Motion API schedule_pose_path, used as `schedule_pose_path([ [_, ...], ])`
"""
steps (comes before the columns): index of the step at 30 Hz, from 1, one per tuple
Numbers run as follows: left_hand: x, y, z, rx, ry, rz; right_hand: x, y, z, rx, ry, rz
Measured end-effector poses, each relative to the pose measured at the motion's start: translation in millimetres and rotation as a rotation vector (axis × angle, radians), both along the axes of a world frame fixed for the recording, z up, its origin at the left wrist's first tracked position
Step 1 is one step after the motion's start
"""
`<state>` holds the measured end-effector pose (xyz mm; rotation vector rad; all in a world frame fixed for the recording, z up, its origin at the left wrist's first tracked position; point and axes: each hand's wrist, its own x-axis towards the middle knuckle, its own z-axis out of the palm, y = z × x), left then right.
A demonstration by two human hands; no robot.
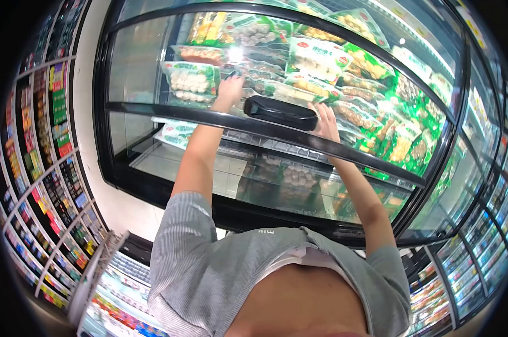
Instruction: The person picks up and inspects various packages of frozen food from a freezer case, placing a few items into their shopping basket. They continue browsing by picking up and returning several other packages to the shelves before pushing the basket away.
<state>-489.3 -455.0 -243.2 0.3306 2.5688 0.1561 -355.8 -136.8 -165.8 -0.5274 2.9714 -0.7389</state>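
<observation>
My left hand [231, 90] is above the black bar of a glass-fronted chiller, at the right edge of a white mushroom pack [191, 80]. Its fingers are bent together near a small dark patch; what they hold, if anything, is hidden. To the right, my right hand [325, 119] has its fingers stretched out at the right end of a long black box-like piece [280, 114]. Its palm is partly hidden. Behind both hands lie rows of film-wrapped mushroom packs with green and white labels, among them a white-topped pack [317, 59].
The chiller's black front bar [169, 113] crosses below my hands. Under it are a wire rack and reflective glass [316, 196]. Stocked shelves [54, 106] stand at the left, with more shelves [467, 286] at the right. Another display case [127, 292] is at the lower left.
</observation>
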Motion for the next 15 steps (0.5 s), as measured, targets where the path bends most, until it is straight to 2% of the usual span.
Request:
schedule_pose_path([
  [1,2.8,-0.2,-0.1,0.015,0.076,-0.02,4.0,-0.4,-4.3,0.073,-0.058,0.023],
  [6,5.3,1.5,-20.5,0.06,0.331,-0.21,-7.7,-0.8,7.8,-0.018,-0.144,-0.068],
  [8,8.3,1.7,-30.0,0.09,0.432,-0.241,-16.9,-12.6,36.5,-0.093,-0.179,-0.056],
  [9,6.1,3.1,-29.8,0.043,0.355,-0.232,-18.7,-19.6,47.0,-0.129,-0.193,-0.053],
  [10,2.5,4.8,-29.3,-0.005,0.28,-0.222,-17.7,-24.2,50.3,-0.277,-0.369,-0.133],
  [11,0.1,6.3,-28.3,-0.052,0.206,-0.213,-11.6,-26.1,49.4,-0.225,-0.384,-0.101],
  [15,2.9,-1.4,-39.9,0.033,0.311,-0.307,19.2,-16.9,47.7,0.047,-0.323,0.133],
])
